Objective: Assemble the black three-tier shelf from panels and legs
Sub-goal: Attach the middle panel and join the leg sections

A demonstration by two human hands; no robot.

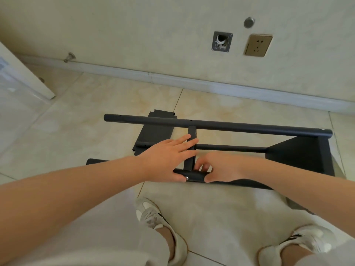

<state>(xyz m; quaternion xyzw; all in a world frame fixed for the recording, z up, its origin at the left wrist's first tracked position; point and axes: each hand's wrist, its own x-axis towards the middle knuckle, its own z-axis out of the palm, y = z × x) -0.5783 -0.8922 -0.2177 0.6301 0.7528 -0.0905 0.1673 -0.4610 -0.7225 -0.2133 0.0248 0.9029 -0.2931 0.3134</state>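
Note:
The partly built black shelf lies on its side on the tiled floor. Its far leg tube (221, 125) runs left to right; the near leg tube (194, 176) lies under my hands and carries a silver screw (186, 177). A middle panel (191, 150) stands edge-on between the tubes, and an end panel (299, 152) is fixed at the right. A loose black panel (155, 131) lies flat behind. My left hand (167, 158) presses straight fingers against the middle panel, thumb on the near tube. My right hand (219, 167) curls its fingers and thumb round the near tube beside the panel.
A wall with a baseboard (211, 83) runs close behind, carrying a socket plate (258, 45) and an open wall box (221, 41). A white door edge (28, 77) stands at the left. My two shoes (157, 223) are on the floor near the shelf.

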